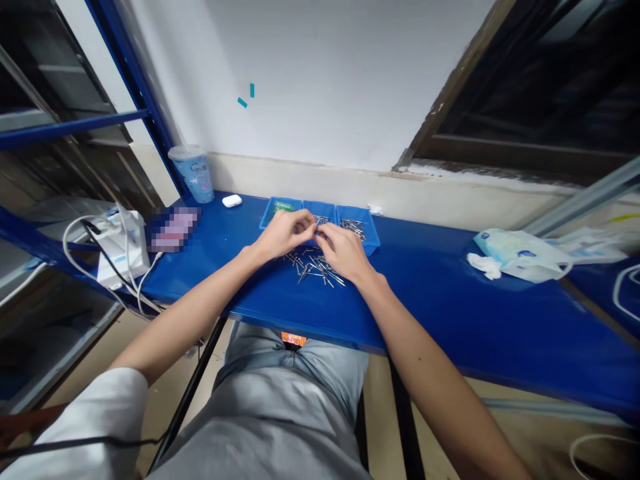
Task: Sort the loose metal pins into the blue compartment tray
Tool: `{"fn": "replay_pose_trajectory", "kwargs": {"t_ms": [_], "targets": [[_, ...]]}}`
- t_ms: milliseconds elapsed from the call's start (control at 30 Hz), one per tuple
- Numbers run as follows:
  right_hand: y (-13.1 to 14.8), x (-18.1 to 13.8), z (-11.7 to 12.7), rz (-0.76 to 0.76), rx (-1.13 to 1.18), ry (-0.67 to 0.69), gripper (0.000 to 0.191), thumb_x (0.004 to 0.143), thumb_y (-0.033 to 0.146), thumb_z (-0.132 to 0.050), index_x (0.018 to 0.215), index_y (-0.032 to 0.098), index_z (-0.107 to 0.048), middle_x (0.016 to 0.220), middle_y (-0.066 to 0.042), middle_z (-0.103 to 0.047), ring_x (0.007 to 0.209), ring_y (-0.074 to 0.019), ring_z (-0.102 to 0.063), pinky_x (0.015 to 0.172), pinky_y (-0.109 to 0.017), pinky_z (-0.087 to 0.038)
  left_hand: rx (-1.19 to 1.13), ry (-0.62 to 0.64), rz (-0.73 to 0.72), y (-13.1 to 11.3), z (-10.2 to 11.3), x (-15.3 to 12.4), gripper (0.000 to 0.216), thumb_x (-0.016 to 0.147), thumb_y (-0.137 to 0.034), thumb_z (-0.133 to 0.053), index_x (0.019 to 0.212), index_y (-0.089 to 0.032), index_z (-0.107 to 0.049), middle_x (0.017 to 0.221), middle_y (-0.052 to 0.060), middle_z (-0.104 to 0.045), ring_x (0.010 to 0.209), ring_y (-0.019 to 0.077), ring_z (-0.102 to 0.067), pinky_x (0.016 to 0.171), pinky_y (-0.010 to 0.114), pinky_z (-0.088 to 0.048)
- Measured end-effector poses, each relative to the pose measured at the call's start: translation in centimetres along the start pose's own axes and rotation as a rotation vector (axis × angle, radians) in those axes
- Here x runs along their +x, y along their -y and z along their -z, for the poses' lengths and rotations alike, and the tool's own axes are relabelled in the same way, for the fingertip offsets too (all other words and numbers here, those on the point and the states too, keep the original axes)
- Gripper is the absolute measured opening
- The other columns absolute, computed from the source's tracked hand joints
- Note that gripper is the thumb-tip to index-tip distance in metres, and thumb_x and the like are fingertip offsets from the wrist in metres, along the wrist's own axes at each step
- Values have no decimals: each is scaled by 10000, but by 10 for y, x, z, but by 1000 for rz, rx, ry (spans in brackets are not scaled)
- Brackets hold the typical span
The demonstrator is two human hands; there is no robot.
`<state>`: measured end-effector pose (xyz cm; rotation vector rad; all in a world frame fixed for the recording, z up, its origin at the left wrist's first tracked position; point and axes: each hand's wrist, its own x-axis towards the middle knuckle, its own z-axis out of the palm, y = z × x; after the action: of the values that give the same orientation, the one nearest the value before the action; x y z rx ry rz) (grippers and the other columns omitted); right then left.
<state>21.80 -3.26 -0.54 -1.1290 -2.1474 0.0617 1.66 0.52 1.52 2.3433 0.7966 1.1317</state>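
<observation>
My left hand [286,233] and my right hand [344,252] meet fingertip to fingertip above the blue tabletop. Both are closed in a pinch. Whatever is between the fingers is too small to make out. Beneath them lies a loose pile of thin silvery metal pins [320,270], pointing every way. Just behind the hands stand three small blue trays in a row. Something green lies in the left tray [265,217]. Metal pieces show in the middle tray [327,206], which my fingers partly hide. More dark, thin metal pieces fill part of the right tray [373,241].
Left on the blue table [430,293] are a lidded cup [197,177], a white earbud case [232,201], a blurred-out phone-like object [175,229] and a white power strip [123,247] with cables. A wipes packet [523,253] and crumpled tissue [484,265] lie right.
</observation>
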Motion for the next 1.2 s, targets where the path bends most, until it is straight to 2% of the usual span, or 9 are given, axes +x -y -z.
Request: {"fn": "replay_pose_trajectory", "kwargs": {"t_ms": [267, 400, 567, 733, 967, 1100, 1200], "targets": [[0, -1, -4, 3, -1, -90, 230, 1021, 284, -555, 1060, 190, -761, 972, -85, -783, 802, -220, -677, 747, -331, -454, -11, -150, -27, -3, -9, -16, 225, 964, -345, -636, 941, -147, -742, 810, 39, -764, 703, 123, -672, 655, 226, -503], [-2, -2, -7, 14, 1, -72, 253, 1009, 249, -549, 1109, 174, -769, 969, -85, -790, 764, -206, -674, 735, -322, -450, -24, -117, -4, 0, -12, -18, 194, 954, -311, -611, 948, -150, -719, 828, 43, -775, 722, 128, -699, 668, 225, -510], [1, -2, -4, 20, -14, -63, 208, 985, 241, -563, 1060, 195, -751, 892, -57, -759, 732, -194, -652, 712, -311, -433, 23, -87, -6, 0, -8, -18, 148, 917, -257, -569, 923, -162, -682, 772, 23, -744, 664, 120, -655, 667, 237, -490], [2, 0, 4, 17, 10, -121, 214, 981, 225, -525, 1034, 195, -729, 940, -69, -760, 745, -187, -640, 759, -315, -452, 69, -5, 1, 0, -5, -19, 134, 921, -249, -546, 899, -173, -654, 721, -4, -694, 631, 116, -605, 669, 252, -439], [-1, 0, 3, -51, -81, -27, 194, 919, 179, -541, 977, 206, -724, 833, -35, -727, 701, -177, -598, 690, -299, -385, 150, 87, 24, 1, -7, -20, 276, 1024, -326, -488, 1011, -158, -706, 623, -21, -603, 567, 126, -517, 636, 266, -375], [-4, -1, 6, -67, -73, 58, 206, 927, 198, -539, 997, 214, -733, 689, 5, -642, 637, -165, -576, 662, -288, -360, 188, 234, -6, 2, -3, -20, 324, 1035, -368, -517, 1027, -146, -753, 607, -10, -608, 557, 134, -509, 641, 273, -365], [-6, -1, 9, -77, -88, 71, 225, 930, 198, -534, 1016, 208, -742, 646, 13, -614, 618, -167, -580, 663, -288, -354, 156, 379, 29, 3, 2, -19, 304, 985, -419, -639, 986, -160, -800, 563, -25, -564, 541, 131, -504, 627, 270, -360]]}}
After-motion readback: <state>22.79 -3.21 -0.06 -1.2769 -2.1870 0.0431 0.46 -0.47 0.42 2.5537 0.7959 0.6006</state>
